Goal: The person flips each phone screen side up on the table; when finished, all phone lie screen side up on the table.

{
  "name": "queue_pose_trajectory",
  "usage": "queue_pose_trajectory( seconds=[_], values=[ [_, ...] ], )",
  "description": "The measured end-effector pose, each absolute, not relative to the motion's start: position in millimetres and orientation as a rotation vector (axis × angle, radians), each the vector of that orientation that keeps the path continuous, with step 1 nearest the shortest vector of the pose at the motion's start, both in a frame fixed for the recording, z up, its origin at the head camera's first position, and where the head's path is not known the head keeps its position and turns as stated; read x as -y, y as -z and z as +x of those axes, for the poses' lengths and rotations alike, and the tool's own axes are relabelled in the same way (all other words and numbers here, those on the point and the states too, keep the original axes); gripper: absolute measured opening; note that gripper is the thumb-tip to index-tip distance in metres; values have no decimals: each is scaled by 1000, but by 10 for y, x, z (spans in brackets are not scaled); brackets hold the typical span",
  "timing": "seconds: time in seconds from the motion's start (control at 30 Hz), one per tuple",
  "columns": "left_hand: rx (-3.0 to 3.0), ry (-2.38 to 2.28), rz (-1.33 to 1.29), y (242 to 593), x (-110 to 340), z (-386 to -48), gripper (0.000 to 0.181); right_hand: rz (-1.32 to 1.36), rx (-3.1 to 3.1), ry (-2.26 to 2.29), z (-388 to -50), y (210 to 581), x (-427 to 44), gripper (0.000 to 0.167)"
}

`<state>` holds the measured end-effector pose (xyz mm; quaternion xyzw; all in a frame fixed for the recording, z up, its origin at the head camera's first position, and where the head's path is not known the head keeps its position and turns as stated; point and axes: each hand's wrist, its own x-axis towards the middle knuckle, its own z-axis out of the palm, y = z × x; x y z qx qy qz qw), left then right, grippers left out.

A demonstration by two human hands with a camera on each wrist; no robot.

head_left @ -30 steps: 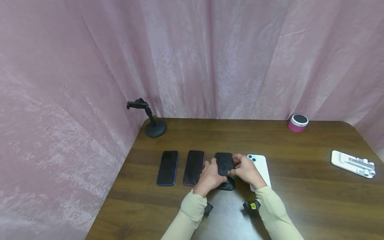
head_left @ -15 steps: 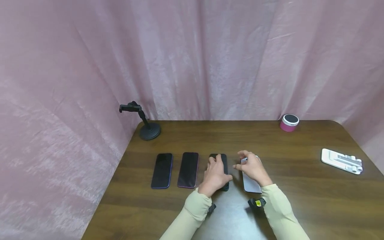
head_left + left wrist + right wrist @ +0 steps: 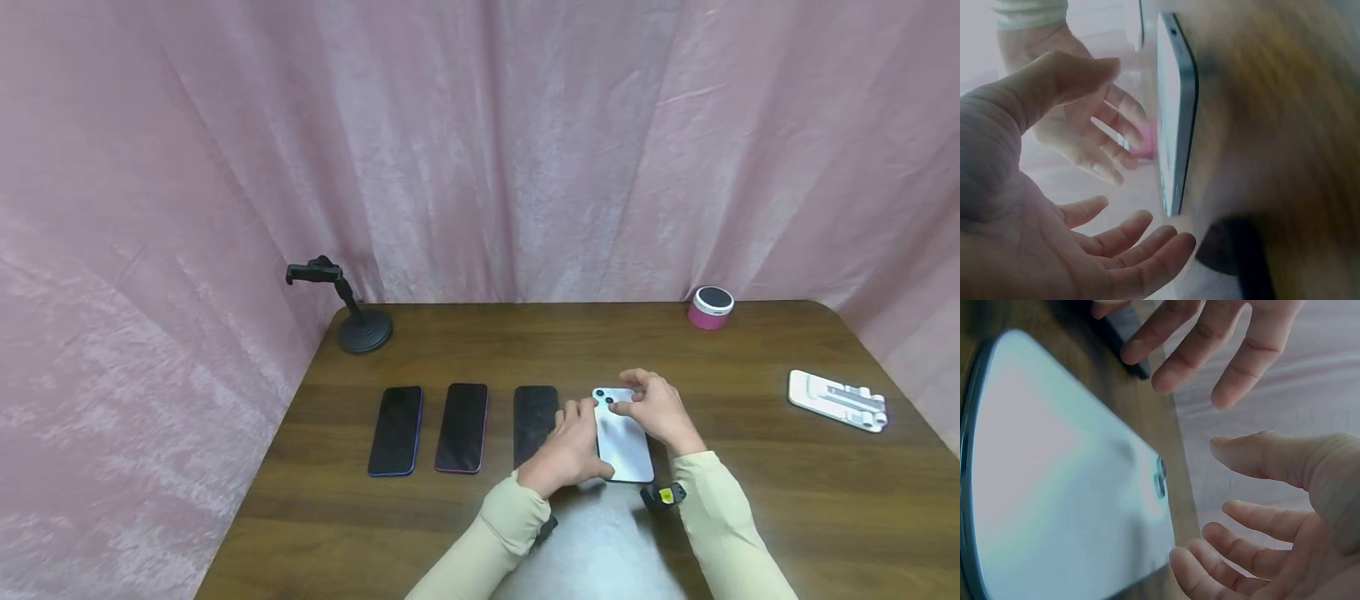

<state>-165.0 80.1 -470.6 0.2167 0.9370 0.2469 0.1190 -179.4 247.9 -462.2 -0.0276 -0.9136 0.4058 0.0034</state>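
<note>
A white phone (image 3: 625, 454) lies back up on the table, its camera lenses at the far end. My left hand (image 3: 570, 446) hovers over its left side with loosely spread fingers; in the left wrist view this hand (image 3: 1066, 206) holds nothing, apart from the phone (image 3: 1175, 119). The right hand (image 3: 662, 412) is above the phone's far right corner, and the right wrist view has its relaxed fingers (image 3: 1254, 550) near the phone's edge; contact is unclear. A black phone (image 3: 534, 417) lies just left, partly covered by my left hand.
Two dark phones (image 3: 395, 431) (image 3: 462, 427) lie in a row further left. A black phone stand (image 3: 363, 331) is at the back left corner. A pink and white round device (image 3: 710, 308) sits by the back edge, and a white folding stand (image 3: 837, 401) lies right.
My left hand has moved right, off the black phone and over to the white one. The right hand has shifted right from beside the black phone to the white phone's far corner.
</note>
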Motion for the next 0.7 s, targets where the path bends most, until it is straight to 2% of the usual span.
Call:
queue_pose_trajectory(
  seconds=[0.2, 0.43, 0.7],
  values=[
    [-2763, -563, 697, 4740, -910, -1597, 86, -63, 2902, -1249, -1834, 4644, -2567, 60],
    [-2751, -402, 746, 4739, -985, -1573, 90, 23, 3001, -1136, -1882, 4683, -2605, 60],
    [-2795, -293, 760, 4757, -1004, -1560, 76, 54, 3042, -1095, -1914, 4722, -2600, 56]
  ],
)
